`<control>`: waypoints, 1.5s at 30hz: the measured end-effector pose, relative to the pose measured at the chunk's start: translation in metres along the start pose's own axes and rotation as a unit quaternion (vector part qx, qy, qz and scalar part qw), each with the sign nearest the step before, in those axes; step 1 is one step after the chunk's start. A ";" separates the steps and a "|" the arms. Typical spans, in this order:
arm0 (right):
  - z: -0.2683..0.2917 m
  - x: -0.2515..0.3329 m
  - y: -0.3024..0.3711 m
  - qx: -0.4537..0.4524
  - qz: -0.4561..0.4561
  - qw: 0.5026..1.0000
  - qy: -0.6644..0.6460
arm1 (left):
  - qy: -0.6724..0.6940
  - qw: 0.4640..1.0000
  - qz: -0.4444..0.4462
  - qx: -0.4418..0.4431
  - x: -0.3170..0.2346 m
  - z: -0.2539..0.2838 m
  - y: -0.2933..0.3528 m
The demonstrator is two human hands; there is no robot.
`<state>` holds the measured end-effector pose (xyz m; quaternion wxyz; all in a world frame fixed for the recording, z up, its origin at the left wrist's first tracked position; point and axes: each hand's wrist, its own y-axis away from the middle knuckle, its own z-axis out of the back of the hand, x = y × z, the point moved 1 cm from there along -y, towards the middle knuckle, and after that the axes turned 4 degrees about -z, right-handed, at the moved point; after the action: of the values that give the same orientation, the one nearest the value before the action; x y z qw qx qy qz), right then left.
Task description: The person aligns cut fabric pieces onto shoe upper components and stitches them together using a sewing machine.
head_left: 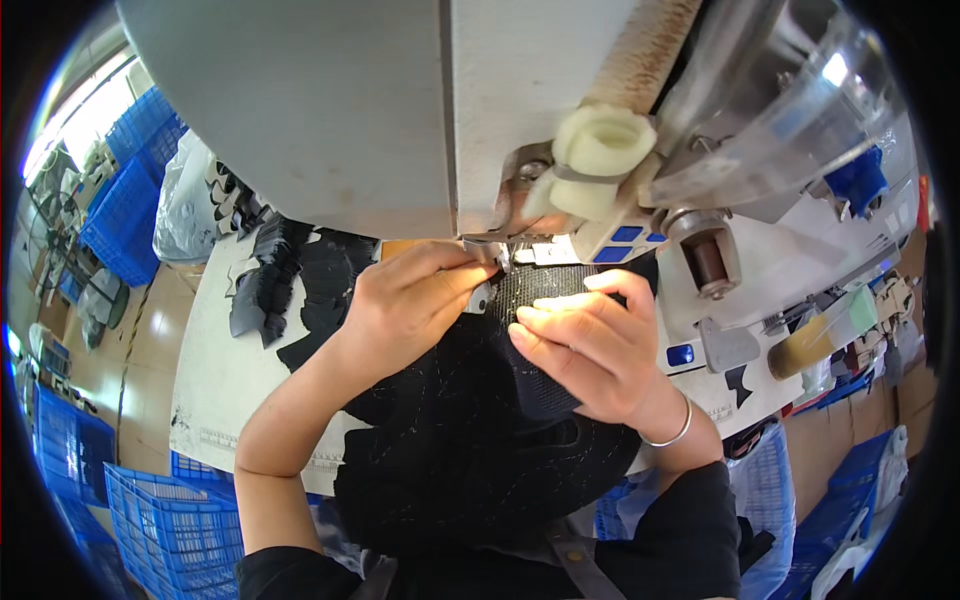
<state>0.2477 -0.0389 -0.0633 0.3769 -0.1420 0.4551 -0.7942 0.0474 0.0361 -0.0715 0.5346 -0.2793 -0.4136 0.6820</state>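
Under the needle area [504, 262] of a sewing machine [310, 120] lies a black shoe-upper-like fabric piece [450, 475] with pale stitch lines and a mesh part [540, 392]. My left hand [408, 303] is closed in a pinch just left of the needle; what sits between its fingertips is hidden. A small grey piece with a hole [480, 299] shows below those fingertips. My right hand [592, 350], wearing a bracelet [673, 420], presses its bent fingers onto the mesh, right of the needle. The fabric hangs over the table's near edge toward me.
Stacked black cut pieces [268, 275] lie on the white table [235, 375] at the left. A thread spool [705, 262] and a small brush-like cylinder [800, 348] are at the right. Blue crates [175, 530] stand on the floor on both sides.
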 end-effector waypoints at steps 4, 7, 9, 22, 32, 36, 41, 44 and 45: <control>0.010 -0.029 -0.002 0.040 -0.031 0.997 -0.060 | 0.080 0.988 0.114 0.072 0.001 0.024 -0.007; 0.013 -0.037 0.002 0.062 -0.080 0.989 -0.107 | 0.152 0.890 0.239 0.358 0.009 0.035 -0.007; 0.018 -0.033 -0.005 0.098 -0.144 0.983 -0.056 | 0.261 0.840 0.316 0.356 0.024 0.043 -0.005; -0.003 -0.001 -0.004 -0.011 0.007 0.992 0.124 | -0.013 0.800 0.525 0.291 0.053 0.107 0.096; 0.012 -0.001 -0.009 0.072 -0.019 0.994 0.078 | 0.011 0.856 0.468 0.217 0.019 0.098 0.168; 0.024 0.011 -0.004 0.107 -0.054 0.992 0.039 | -0.040 0.844 0.500 0.190 0.055 0.104 0.169; 0.034 0.023 0.012 0.095 -0.056 0.994 0.022 | -0.063 0.878 0.451 0.144 0.100 0.108 0.178; 0.037 0.030 0.026 0.070 -0.049 0.996 -0.020 | -0.061 0.901 0.419 0.097 0.091 0.098 0.145; 0.033 0.030 0.031 0.050 -0.047 0.996 -0.062 | 0.087 0.881 0.465 0.021 0.079 0.090 0.120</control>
<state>0.2608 -0.0908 -0.0744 0.3737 -0.1932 0.3830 -0.8224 -0.1078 0.0776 -0.1253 0.1955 -0.4864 -0.1742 0.8336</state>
